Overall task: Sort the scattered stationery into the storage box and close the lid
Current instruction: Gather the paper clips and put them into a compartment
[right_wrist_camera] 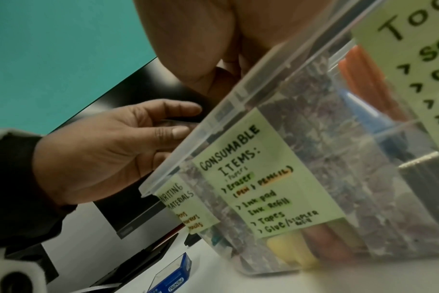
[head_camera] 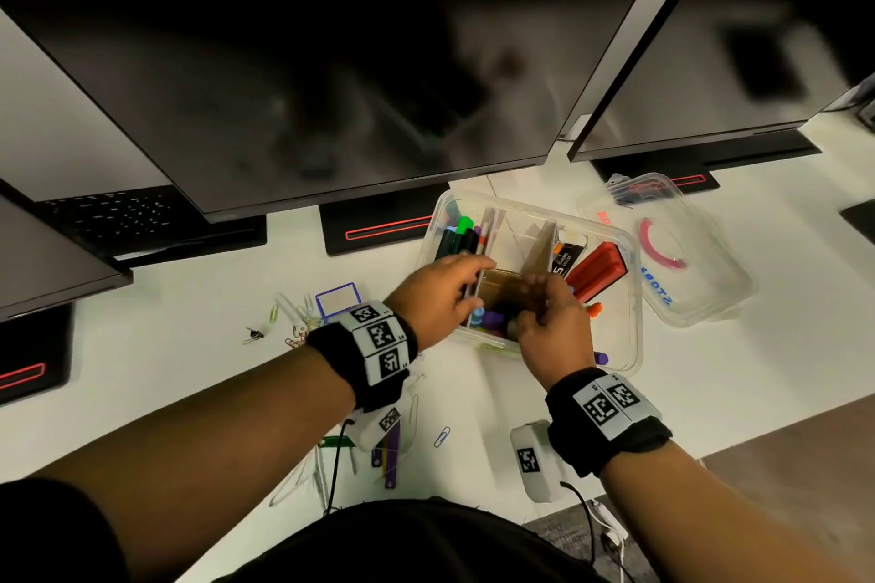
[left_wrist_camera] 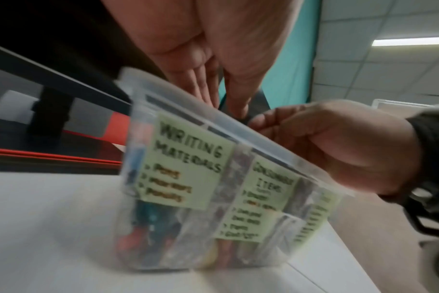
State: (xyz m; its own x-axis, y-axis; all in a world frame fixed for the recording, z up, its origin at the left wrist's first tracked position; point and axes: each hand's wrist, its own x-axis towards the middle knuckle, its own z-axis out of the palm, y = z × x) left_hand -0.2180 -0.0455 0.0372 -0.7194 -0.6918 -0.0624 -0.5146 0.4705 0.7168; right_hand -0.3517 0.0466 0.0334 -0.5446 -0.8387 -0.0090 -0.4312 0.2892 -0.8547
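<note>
A clear storage box (head_camera: 632, 298) with dividers stands open on the white desk. Green labels on its front wall (left_wrist_camera: 188, 172) read "Writing materials" and "Consumable items" (right_wrist_camera: 253, 178). Markers (head_camera: 461, 234) fill its left compartment and a red-orange tool (head_camera: 599, 267) lies in the right one. Over the middle compartment my left hand (head_camera: 473, 275) and right hand (head_camera: 540, 294) both grip a brown glossy roll (head_camera: 502, 282), fingers curled over the near rim. The lid (head_camera: 700, 279) lies right of the box. Paper clips (head_camera: 296, 322) and a blue-framed small box (head_camera: 337, 298) are scattered to the left.
Black monitors (head_camera: 331, 76) stand close behind the box, their bases (head_camera: 379, 223) on the desk. A binder clip (head_camera: 255, 335), a loose clip (head_camera: 441, 436) and purple strips (head_camera: 392, 454) lie nearer me. The desk edge (head_camera: 757, 436) runs at the right.
</note>
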